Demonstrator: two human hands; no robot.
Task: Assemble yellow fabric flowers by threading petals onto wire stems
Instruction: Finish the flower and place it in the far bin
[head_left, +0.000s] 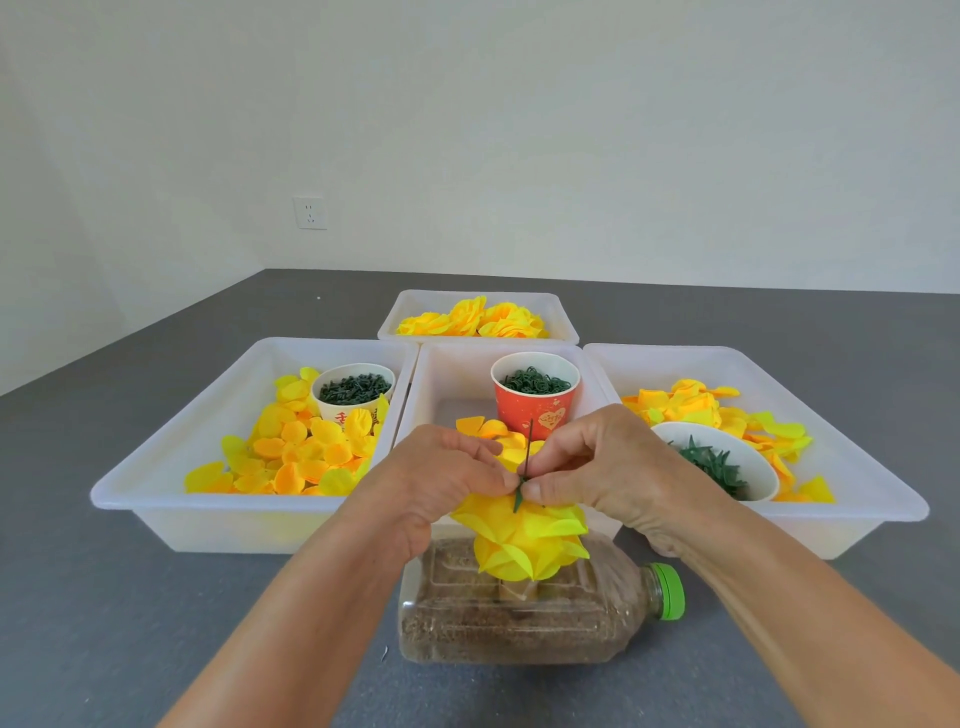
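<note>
At 9 o'clock a tray (156, 499) holds loose petals (291, 457). Centre, left hand (441, 483) and right hand (587, 467) each pinch the stem (527, 457) above a well-stacked flower (524, 540). At 12 o'clock, finished flowers (478, 319); many petals remain.

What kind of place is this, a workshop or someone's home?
Probably a plain room set up as a craft workstation, not a factory: a grey table against bare white walls with a wall socket, and white plastic trays sorting yellow fabric petals and cups of green parts.
</note>
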